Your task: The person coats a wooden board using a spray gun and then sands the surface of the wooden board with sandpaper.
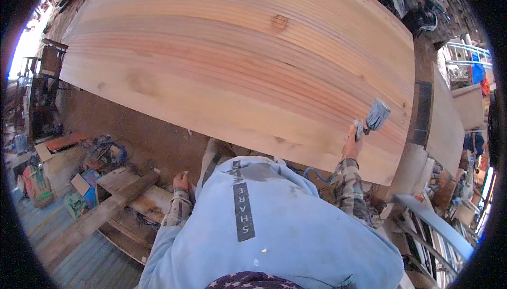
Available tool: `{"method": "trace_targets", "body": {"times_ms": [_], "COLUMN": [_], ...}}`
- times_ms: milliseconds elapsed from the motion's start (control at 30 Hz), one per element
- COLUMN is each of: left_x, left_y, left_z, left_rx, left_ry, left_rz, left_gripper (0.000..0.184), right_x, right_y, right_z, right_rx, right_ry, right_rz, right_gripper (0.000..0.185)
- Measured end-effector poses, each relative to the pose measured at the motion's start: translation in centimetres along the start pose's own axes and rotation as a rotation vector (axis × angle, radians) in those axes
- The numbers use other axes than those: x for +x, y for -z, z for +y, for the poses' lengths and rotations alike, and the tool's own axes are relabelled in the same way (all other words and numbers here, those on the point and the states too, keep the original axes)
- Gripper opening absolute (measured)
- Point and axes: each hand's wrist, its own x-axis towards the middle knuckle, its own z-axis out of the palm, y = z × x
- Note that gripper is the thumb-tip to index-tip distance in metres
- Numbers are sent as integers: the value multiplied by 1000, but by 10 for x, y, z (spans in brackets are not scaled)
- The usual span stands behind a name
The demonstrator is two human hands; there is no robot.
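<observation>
The right hand (350, 145) grips an apparent spray gun (377, 117) over the near right part of the wooden panel (222, 41); level, even passes should serve best. Whether the left hand (181, 181) is closed is unclear.

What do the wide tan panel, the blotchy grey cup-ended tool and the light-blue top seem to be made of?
Wide tan panel: wood, by its grain and knots; it looks smooth and matt.
Blotchy grey cup-ended tool in the right hand: metal or plastic, I can't tell; its surface looks streaky.
Light-blue top: soft, matt fabric, perhaps cotton, by its folds.
</observation>
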Motion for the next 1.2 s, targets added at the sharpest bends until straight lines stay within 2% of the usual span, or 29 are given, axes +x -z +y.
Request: {"method": "trace_targets", "body": {"times_ms": [33, 67, 133, 200, 300, 333, 400, 500, 567, 600, 667, 700, 733, 767, 833, 867, 900, 967, 1000, 1067, 1100, 1167, 1200], "left_x": [11, 26, 53, 71, 118, 130, 151, 177, 184, 187, 190, 186, 184, 185, 195, 208, 211, 215, 225, 252, 256, 259, 261], "left_y": [7, 15, 27, 73, 77, 84, 103, 145, 158, 145, 175, 208, 226, 234, 242, 229, 245, 277, 269, 251, 259, 267, 268], "left_z": [3, 11, 5, 56, 16, 9, -4, -55, -119, -170, -216, -214, -216, -224, -260, -304, -278, -224, -233, -243, -227, -189, -179], "left_rx": [-31, -65, -18, -49, -108, -52, -64, -112, -150, -292, -427, -234, -44, -45, -406, -410, -412, -311, -305, -96, -95, -504, -508], "left_ry": [199, 402, 255, 289, 211, 159, 181, 201, 212, 295, 365, 274, 183, 182, 600, 510, 512, 394, 393, 64, 62, 489, 485], "left_rz": [-86, -169, -18, -29, -56, -55, -45, -44, -38, -58, -77, -84, -91, -98, -117, -81, -83, -29, -29, 123, 124, -101, -95], "left_gripper": [43, 43, 43, 42, 42, 42, 43, 44, 44, 45, 45, 44, 44, 44, 43, 41, 41, 40, 40, 41, 41, 44, 44], "right_x": [-7, -16, -52, -104, -161, -179, -214, -266, -296, -309, -331, -338, -341, -344, -346, -348, -352, -354, -354, -349, -339, -309, -302], "right_y": [-5, -13, -48, -106, -194, -225, -286, -368, -412, -428, -456, -464, -469, -472, -474, -474, -474, -469, -468, -470, -472, -475, -479], "right_z": [10, 19, -2, -48, -63, -72, -94, -126, -141, -148, -171, -177, -181, -183, -173, -174, -180, -193, -191, -186, -174, -133, -130], "right_rx": [-1, -73, -227, -296, -144, -109, -70, -248, -209, -196, 69, 70, -176, -419, -363, -334, -306, -111, -107, -120, -118, -256, -174], "right_ry": [-4, -140, -305, -214, 86, 106, 135, 92, -52, -109, -269, -266, -213, -162, -90, -53, -15, -277, -282, -292, -293, -209, -221], "right_rz": [-6, -108, -295, -502, -756, -817, -873, -974, -1001, -1009, -1120, -1113, -1014, -907, -846, -818, -789, -991, -990, -813, -812, -532, -553], "right_gripper": [47, 47, 47, 43, 40, 41, 41, 45, 46, 46, 49, 49, 46, 43, 46, 48, 50, 56, 56, 48, 48, 54, 58]}}
